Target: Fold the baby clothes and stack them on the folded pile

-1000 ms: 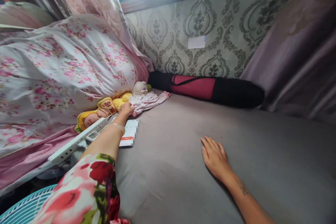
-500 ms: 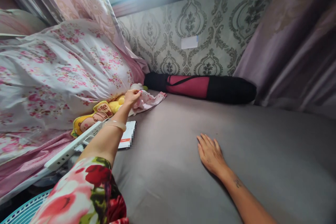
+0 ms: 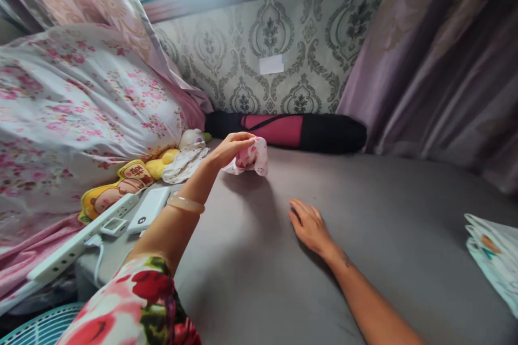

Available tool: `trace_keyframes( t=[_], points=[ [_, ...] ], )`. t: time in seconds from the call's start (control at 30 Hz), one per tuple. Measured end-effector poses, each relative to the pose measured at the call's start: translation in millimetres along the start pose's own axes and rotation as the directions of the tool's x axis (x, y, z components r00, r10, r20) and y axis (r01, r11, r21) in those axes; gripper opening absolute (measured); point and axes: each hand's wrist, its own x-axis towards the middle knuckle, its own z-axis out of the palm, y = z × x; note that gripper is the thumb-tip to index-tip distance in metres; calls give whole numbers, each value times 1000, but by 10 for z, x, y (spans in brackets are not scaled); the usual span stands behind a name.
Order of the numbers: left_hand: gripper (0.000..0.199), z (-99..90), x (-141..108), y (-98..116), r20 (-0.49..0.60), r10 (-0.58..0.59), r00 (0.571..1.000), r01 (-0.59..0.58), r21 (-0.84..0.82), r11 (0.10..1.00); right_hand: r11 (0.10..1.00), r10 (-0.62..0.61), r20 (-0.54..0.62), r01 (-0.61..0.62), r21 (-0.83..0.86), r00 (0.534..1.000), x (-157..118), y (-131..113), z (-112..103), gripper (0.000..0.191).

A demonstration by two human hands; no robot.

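Note:
My left hand (image 3: 234, 148) pinches a small pink-and-white patterned cloth (image 3: 253, 157), which hangs bunched just over the grey sheet (image 3: 251, 264). What kind of cloth item it is, I cannot make out. My right hand (image 3: 311, 226) is nearer to me on the right, low over the sheet, holding nothing, its fingers slightly bent and apart. Left of my left wrist lies another pale cloth (image 3: 186, 163), crumpled beside yellow plush toys (image 3: 135, 172).
A black-and-red long bag (image 3: 283, 130) lies along the wall. At left are a power strip (image 3: 84, 237), a white power bank (image 3: 149, 210), a charger (image 3: 114, 226) and a blue basket (image 3: 44, 326). Folded white cloth (image 3: 491, 259) sits at the right edge.
My left hand has lifted the pink cloth off the pile and carried it right, uncovering the pale cloth. My right hand has risen a little from lying flat. The view has turned right.

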Motion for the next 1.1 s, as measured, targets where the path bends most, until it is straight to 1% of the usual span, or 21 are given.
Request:
trace_keyframes(
  t=[0.07, 0.13, 0.2, 0.23, 0.3, 0.37, 0.43, 0.47, 0.53, 0.6, 0.67, 0.73, 0.77, 0.8, 0.83, 0.87, 0.9, 0.93, 1.0, 1.07, 1.1],
  points=[
    [45, 224, -44, 99, 102, 9, 995, -8, -8, 1000, 988, 41, -108, -24, 151, 993, 67, -6, -115, 46],
    [43, 435, -109, 193, 212, 16, 977, -18, 10, 1000, 962, 95, -219, -33, 271, 971, 137, -35, -274, 50],
    [41, 628, -184, 266, 341, 9, 940, -16, 20, 1000, 934, 112, -282, -4, 356, 953, 188, -81, -447, 52],
    [39, 716, -221, 291, 404, 5, 915, -13, 16, 1000, 918, 99, -290, 25, 396, 952, 204, -106, -528, 52],
    [37, 874, -289, 317, 494, 8, 869, -7, -3, 1000, 876, 47, -262, 87, 475, 964, 217, -147, -660, 52],
    [37, 997, -346, 312, 526, 6, 850, 5, -19, 1000, 829, -29, -192, 131, 544, 981, 218, -161, -740, 49],
    [37, 1075, -396, 280, 517, -22, 856, 40, -23, 999, 795, -83, -113, 134, 592, 990, 220, -140, -774, 41],
    [37, 1098, -418, 255, 507, -44, 861, 64, -22, 998, 787, -79, -88, 116, 606, 993, 223, -118, -785, 37],
    [38, 1121, -460, 191, 489, -97, 867, 114, -5, 993, 790, 6, -100, 56, 610, 995, 231, -71, -823, 33],
    [43, 1133, -499, 118, 483, -145, 863, 146, 37, 989, 815, 137, -203, 6, 579, 970, 228, -50, -921, 30],
    [46, 1151, -532, 57, 498, -172, 850, 153, 80, 985, 874, 186, -355, 11, 486, 916, 195, -91, -1099, 26],
    [43, 1177, -555, 20, 533, -182, 826, 163, 84, 983, 946, 105, -489, 65, 317, 866, 120, -203, -1342, 19],
    [40, 1189, -561, 11, 555, -174, 813, 167, 63, 984, 973, 24, -539, 103, 205, 842, 69, -277, -1474, 15],
    [39, 1196, -563, 7, 577, -154, 802, 168, 29, 985, 985, -59, -559, 139, 102, 827, 13, -353, -1605, 13],
    [38, 1198, -561, 3, 595, -124, 794, 167, -17, 986, 986, -123, -555, 165, 26, 823, -44, -422, -1727, 13],
    [38, 1195, -557, -4, 607, -85, 790, 161, -71, 984, 985, -154, -550, 169, -24, 821, -98, -475, -1836, 14],
    [39, 1188, -549, -17, 613, -46, 789, 155, -127, 980, 985, -165, -545, 161, -55, 822, -146, -503, -1928, 15],
    [40, 1180, -539, -37, 616, -16, 787, 157, -177, 972, 987, -157, -525, 142, -70, 836, -186, -500, -2000, 17],
    [42, 1175, -517, -106, 629, 2, 777, 185, -231, 955, 994, -94, -431, 64, -85, 897, -233, -396, -2085, 18],
    [42, 1213, -493, -208, 642, -17, 767, 206, -221, 953, 991, 15, -272, -50, -122, 962, -244, -192, -2100, 19],
    [41, 1252, -482, -265, 630, -29, 776, 201, -203, 958, 982, 80, -193, -111, -156, 978, -239, -73, -2087, 19]
  ],
)
